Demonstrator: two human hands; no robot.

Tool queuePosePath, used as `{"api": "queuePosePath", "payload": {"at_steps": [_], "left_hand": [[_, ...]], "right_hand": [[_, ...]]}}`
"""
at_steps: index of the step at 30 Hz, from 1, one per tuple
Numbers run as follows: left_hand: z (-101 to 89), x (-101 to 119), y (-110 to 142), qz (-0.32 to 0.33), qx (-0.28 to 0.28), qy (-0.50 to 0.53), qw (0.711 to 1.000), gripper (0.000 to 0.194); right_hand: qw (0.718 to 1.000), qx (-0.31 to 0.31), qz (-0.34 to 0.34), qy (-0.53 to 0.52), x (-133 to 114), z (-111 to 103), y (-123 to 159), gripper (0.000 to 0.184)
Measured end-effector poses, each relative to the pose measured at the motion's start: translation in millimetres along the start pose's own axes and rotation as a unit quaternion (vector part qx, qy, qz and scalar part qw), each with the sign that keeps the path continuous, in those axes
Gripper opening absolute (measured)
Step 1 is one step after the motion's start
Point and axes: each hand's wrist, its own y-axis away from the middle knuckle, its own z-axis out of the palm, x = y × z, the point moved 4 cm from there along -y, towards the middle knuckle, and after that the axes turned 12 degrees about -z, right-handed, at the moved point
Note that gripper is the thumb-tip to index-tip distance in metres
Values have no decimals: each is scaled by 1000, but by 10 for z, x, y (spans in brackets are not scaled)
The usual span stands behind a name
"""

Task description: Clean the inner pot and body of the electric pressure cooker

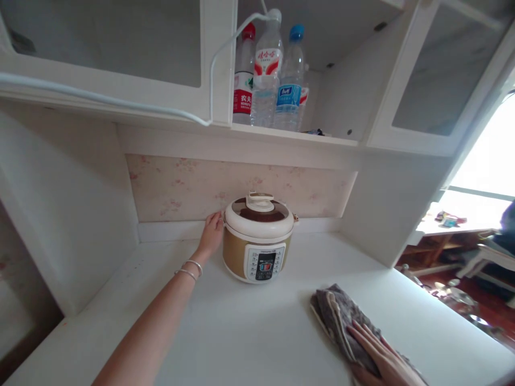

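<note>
A white and gold electric pressure cooker [263, 241] stands upright on the white countertop, its lid on and its control panel facing me. My left hand [213, 228], with two bangles on the wrist, reaches to the cooker's left side. Its fingers curl around the side handle just below the lid rim, and the fingertips are partly hidden. At the lower right a folded grey cloth [336, 311] lies on the countertop. My right hand [378, 354] grips the cloth, fingers laid along its top and thumb at its near side.
Overhead, an open cabinet shelf [298, 134] holds several plastic bottles [267, 69]. A white cable [120, 102] hangs across the cabinet front. Side panels [386, 198] bound the countertop [225, 332]. Beyond its right edge, metal pots [454, 297] stand low down near a bench.
</note>
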Motion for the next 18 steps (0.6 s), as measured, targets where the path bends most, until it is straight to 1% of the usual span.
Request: {"api": "queuePosePath", "payload": {"at_steps": [2,4,6,7,8,9,10,12,13,14,15,16,17,18], "left_hand": [[7,3,9,1,1,0,1000,41],[12,10,17,5,2,-6,1000,41],[12,14,20,8,4,-12,1000,41],[9,15,21,10,4,-14,1000,41],[7,13,20,12,3,-15,1000,41],[4,11,18,15,0,-14,1000,41],[2,7,17,17,-3,-12,1000,41],[-2,-1,17,20,-7,-5,1000,40],[-3,-3,18,20,-6,-1,1000,40],[-3,-4,21,20,-4,3,1000,40],[-3,-3,25,21,1,6,1000,39],[-3,1,29,22,5,7,1000,38],[-3,6,32,24,10,6,1000,38],[-4,11,34,26,14,5,1000,37]], "right_hand": [[999,42,34,0,29,-22,-76,52],[994,77,80,-10,48,-49,-164,51],[981,124,135,-59,52,-112,-287,54],[967,162,165,-106,50,-168,-364,55],[944,208,192,-171,43,-241,-454,56],[910,255,211,-250,27,-329,-558,55],[867,298,217,-336,-3,-432,-680,55],[773,355,205,-484,-110,-687,-970,55],[739,378,190,-524,-188,-842,-1126,55],[719,401,173,-541,-279,-1007,-1283,55],[712,420,149,-542,-388,-1168,-1443,53],[717,429,117,-537,-520,-1313,-1609,51],[729,436,81,-521,-669,-1436,-1772,49],[752,429,45,-498,-836,-1522,-1936,49]]}}
